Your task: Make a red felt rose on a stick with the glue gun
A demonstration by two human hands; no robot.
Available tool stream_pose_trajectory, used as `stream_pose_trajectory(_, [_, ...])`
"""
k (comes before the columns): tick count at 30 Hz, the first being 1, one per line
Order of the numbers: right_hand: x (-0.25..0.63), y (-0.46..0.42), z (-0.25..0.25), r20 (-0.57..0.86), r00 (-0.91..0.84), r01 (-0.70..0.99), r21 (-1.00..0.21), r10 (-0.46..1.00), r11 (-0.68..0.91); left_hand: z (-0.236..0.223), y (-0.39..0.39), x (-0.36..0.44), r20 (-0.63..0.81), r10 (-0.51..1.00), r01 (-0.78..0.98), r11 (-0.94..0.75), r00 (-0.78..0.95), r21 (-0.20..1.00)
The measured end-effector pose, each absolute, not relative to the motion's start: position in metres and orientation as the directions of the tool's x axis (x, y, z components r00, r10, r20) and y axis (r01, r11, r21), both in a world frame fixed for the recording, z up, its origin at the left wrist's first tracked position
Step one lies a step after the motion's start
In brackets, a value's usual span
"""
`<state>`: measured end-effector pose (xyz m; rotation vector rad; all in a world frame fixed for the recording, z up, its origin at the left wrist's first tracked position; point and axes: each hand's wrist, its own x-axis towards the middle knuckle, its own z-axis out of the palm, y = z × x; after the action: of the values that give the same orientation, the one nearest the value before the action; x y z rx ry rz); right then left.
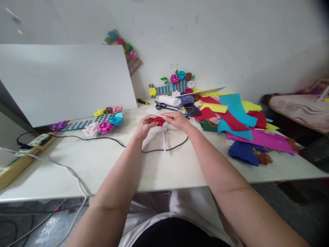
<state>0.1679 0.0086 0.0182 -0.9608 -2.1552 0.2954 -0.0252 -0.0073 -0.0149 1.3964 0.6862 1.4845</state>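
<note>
At the middle of the table, my left hand (145, 126) is closed on a red paper flower (157, 120). My right hand (177, 120) is at the flower's right side, its fingers pinched together. What those fingers hold, if anything, is too small to make out. Just beneath the hands is a whitish translucent tool (164, 129) with a pale stick pointing toward me, perhaps a glue gun; the hands partly cover it. Behind my right hand lie scissors with dark blue handles (161, 106) and a white roll (169, 100).
Coloured paper sheets (238, 109) are heaped at the right. A guitar-shaped craft with paper flowers (87, 123) lies at left, before a white board (66, 82). A similar craft (172, 87) leans on the wall. A black cord (102, 138) crosses the table from a power strip (24, 157).
</note>
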Motion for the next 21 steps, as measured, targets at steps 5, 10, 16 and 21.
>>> stream_pose_trajectory(5, [0.174, 0.014, 0.013, 0.519, -0.414, 0.53, -0.53, 0.748, 0.662, -0.014, -0.007, -0.026, 0.409, 0.908, -0.266, -0.374, 0.089, 0.888])
stream_pose_trajectory(10, [0.186, 0.02, 0.01, 0.42, -0.423, 0.455, -0.668, 0.803, 0.589, -0.014, -0.007, -0.027, 0.409, 0.911, -0.278, -0.379, 0.058, 0.883])
stream_pose_trajectory(16, [0.215, 0.021, 0.017, 0.374, -0.441, 0.564, -0.591, 0.816, 0.576, -0.016, -0.006, -0.029, 0.402, 0.915, -0.266, -0.383, 0.017, 0.884])
stream_pose_trajectory(21, [0.229, 0.029, 0.005, 0.347, -0.063, 0.923, -0.337, 0.936, 0.188, -0.02, -0.003, -0.031, 0.399, 0.917, -0.254, -0.386, 0.002, 0.887])
